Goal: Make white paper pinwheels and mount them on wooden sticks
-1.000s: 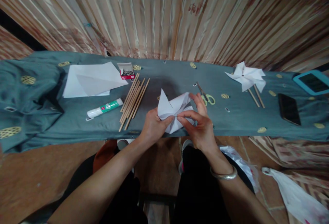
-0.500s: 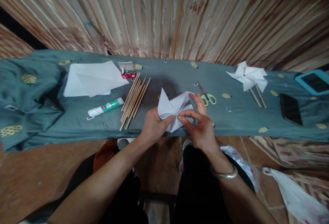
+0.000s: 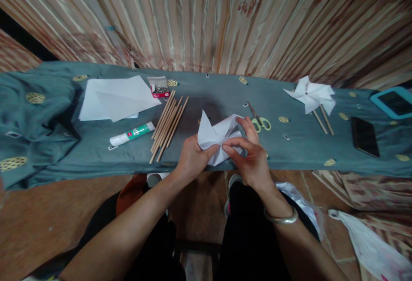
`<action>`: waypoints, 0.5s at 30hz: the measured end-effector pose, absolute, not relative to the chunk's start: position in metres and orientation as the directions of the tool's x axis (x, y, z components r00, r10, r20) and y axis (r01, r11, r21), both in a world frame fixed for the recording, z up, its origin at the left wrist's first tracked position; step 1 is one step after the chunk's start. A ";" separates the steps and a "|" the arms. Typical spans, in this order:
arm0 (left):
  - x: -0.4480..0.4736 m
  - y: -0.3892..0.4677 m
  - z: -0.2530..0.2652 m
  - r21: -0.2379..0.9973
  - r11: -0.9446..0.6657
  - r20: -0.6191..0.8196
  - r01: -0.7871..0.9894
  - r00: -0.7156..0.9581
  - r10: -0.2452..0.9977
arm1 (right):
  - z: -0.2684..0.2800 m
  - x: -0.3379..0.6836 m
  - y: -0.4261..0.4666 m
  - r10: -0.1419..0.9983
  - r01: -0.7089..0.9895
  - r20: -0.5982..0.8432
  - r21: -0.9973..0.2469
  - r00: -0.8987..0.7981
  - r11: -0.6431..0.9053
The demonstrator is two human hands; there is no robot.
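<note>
A white paper pinwheel, its blades folded toward the centre, is held up near the front edge of the table. My left hand grips its left side, thumb pressed on the folds near the middle. At the centre, the thumb and index finger of my right hand pinch a small shiny pin, mostly hidden by the fingertips. The other right fingers rest against the pinwheel's right edge. Green-handled scissors lie just beyond my right hand. Left of my hands lies a bundle of thin wooden sticks.
On the cloth-covered table are a red box of small metal pins, a glue stick and white paper sheets. Right stand-outs are pinwheels on sticks, a black phone and a blue-framed device. A curtain hangs behind.
My right fingertips have closed slightly further over the pin at the pinwheel's centre, so less of it shows. Otherwise hands and objects keep nearly the same places.
</note>
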State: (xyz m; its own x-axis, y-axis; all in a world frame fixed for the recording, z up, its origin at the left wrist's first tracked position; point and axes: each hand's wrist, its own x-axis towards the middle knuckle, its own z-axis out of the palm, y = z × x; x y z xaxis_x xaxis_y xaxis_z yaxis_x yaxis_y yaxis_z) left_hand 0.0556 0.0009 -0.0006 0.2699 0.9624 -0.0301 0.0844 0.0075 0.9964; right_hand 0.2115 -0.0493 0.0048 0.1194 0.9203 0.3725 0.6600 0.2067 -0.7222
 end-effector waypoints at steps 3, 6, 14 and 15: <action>0.056 0.001 -0.001 0.997 0.000 -0.020 0.074 0.271 0.962 | 0.005 0.211 -0.050 0.921 0.659 0.372 -0.723 0.120 0.206; 0.056 0.001 -0.002 0.998 -0.006 -0.009 0.056 0.271 0.963 | 0.006 0.211 -0.050 0.921 0.656 0.372 -0.725 0.118 0.209; 0.056 0.002 -0.002 0.995 -0.005 -0.021 0.098 0.263 0.965 | 0.007 0.210 -0.050 0.923 0.650 0.366 -0.732 0.122 0.204; 0.056 0.002 -0.001 0.994 -0.001 -0.027 0.105 0.264 0.964 | 0.007 0.210 -0.050 0.923 0.651 0.366 -0.732 0.123 0.204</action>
